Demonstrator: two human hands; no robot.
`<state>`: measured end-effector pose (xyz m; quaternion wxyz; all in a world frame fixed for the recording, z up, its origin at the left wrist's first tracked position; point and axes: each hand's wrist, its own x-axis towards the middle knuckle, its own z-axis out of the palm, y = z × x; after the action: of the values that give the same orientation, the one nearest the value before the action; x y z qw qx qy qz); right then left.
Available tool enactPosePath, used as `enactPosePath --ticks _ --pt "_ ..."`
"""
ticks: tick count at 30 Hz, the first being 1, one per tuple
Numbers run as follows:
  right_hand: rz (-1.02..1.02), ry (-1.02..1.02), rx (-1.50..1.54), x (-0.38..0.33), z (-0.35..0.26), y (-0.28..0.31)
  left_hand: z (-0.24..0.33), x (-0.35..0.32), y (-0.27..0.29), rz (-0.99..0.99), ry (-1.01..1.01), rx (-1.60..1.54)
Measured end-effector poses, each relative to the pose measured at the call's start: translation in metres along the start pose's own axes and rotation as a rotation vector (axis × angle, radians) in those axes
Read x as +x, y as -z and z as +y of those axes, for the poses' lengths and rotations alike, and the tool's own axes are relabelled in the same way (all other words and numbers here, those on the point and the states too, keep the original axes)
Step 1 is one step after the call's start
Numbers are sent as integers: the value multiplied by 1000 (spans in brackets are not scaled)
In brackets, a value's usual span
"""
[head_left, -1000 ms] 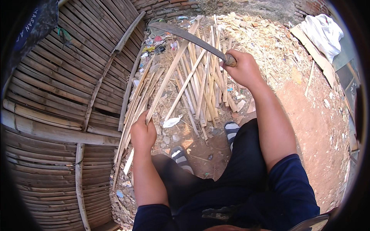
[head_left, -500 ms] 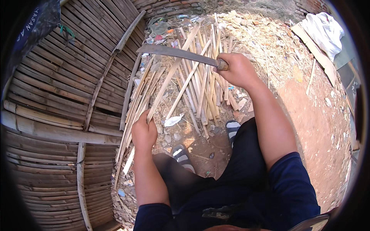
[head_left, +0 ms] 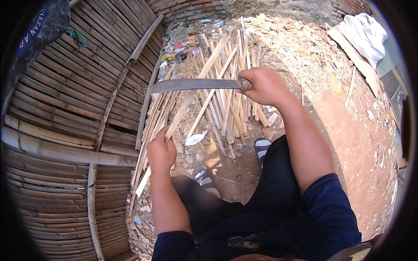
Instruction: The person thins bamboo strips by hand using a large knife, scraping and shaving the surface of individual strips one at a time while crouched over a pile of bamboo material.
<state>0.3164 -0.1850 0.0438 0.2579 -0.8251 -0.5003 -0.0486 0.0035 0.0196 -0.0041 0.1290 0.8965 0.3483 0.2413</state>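
Fingers of the right hand (head_left: pixel 266 86) clamp a dull-grey, slightly curved machete (head_left: pixel 185 85); this side of it, those of the left hand (head_left: pixel 161 150) pinch a pale, flat strip (head_left: pixel 186 103).

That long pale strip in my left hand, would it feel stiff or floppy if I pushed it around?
The strip is probably fairly stiff, since it runs straight beyond the left hand. Being so slim, it may flex a little under a push. It's likely light for its length, given that thinness.
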Motion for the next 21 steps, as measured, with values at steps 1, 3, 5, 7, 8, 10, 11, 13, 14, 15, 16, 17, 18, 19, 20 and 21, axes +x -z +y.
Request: enactPosePath --ticks 1,3,5,7,8,10,11,13,14,15,16,17,18,19,20,21 --pt "54 -63 30 0 6 1 -3 0 2 1 -5 -7" --pt "108 -186 123 5 29 6 -6 2 4 -2 -12 -7" --pt "171 -271 140 2 45 9 -8 3 5 -7 -16 14" --pt "202 -299 127 -1 50 11 -6 3 6 -9 -27 7" --pt "136 -279 108 -2 44 13 -6 2 6 -11 -28 7" --pt "5 -240 69 -3 30 19 -7 3 2 7 -51 -10" --pt "47 -175 71 -4 24 13 -7 4 2 14 -65 -14" --pt "-70 -120 24 -4 15 15 -2 2 3 3 -32 -8" --pt "-127 -91 4 -3 8 18 0 2 5 -1 -17 -1" --pt "-142 -92 10 -2 8 18 -3 1 6 13 -29 11" --pt "-43 -93 47 0 16 11 -7 1 6 28 -41 23" --pt "58 -101 75 -1 23 10 -9 2 4 41 -58 26" --pt "158 -108 103 1 29 9 -9 2 4 34 -56 30" --pt "49 -271 170 2 39 14 -10 2 4 28 -54 35" --pt "92 -287 160 3 44 13 -9 3 3 23 -51 38" --pt "135 -303 149 1 52 12 -7 3 3 16 -39 29"
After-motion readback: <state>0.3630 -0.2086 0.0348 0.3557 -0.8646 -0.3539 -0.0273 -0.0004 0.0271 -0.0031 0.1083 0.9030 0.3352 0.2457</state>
